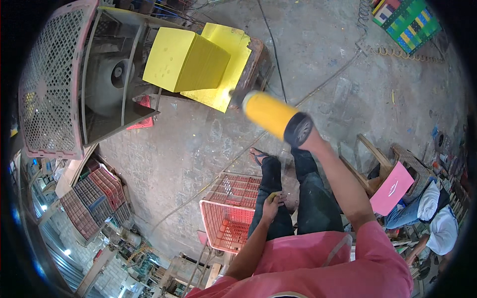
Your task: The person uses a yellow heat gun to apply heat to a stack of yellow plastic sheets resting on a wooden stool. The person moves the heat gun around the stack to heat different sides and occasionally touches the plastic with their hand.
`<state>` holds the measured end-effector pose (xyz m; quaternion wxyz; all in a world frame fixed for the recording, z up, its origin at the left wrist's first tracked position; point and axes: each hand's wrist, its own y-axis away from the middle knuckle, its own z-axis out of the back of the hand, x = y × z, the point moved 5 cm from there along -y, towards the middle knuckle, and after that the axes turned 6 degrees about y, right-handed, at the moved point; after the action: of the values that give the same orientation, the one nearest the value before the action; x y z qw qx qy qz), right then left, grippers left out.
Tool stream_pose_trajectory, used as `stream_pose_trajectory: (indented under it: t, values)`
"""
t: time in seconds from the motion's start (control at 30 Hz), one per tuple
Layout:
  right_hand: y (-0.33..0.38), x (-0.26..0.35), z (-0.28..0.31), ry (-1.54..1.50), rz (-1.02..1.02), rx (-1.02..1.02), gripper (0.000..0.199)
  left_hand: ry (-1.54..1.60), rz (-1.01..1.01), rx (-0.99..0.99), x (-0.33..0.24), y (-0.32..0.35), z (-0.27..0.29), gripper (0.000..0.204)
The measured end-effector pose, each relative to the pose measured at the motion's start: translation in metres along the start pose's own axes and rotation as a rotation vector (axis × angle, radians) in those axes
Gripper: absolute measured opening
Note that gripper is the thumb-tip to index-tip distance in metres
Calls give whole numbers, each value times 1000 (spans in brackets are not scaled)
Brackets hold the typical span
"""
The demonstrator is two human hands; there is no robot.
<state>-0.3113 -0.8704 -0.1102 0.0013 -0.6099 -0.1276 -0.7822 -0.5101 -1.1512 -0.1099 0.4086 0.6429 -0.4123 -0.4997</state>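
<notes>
My right hand [312,141] reaches forward, closed on a yellow cylindrical tool with a black, slotted round end [271,115]. The tool is smeared by motion, and its dark front end points at the yellow-coated stand [218,97]. On that stand rests a tall yellow block [186,62] with fine lines along its side, like stacked sheets. Most of my right fingers are hidden by the tool. My left hand [274,202] lies over my left thigh, its fingers closed around a small yellowish piece [272,196].
A red plastic crate [218,211] stands beside my left leg. A metal fan housing [107,74] and a pink lattice panel [52,84] are at the far left. Cables cross the floor. A wooden frame [375,164] and another person [432,218] are on the right.
</notes>
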Motion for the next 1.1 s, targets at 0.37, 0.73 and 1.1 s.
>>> stream_pose_trajectory:
  t: [0.37,0.73,1.1]
  values:
    - [-36,-30,11,26,-51,-140,49,52,4,2,5,4,4,36]
    - [17,10,68,-168,13,152,51,64,-580,-555,-136,-7,70,41]
    - [-32,25,143,94,-153,-254,16,-315,-2017,-918,-393,-24,98,48]
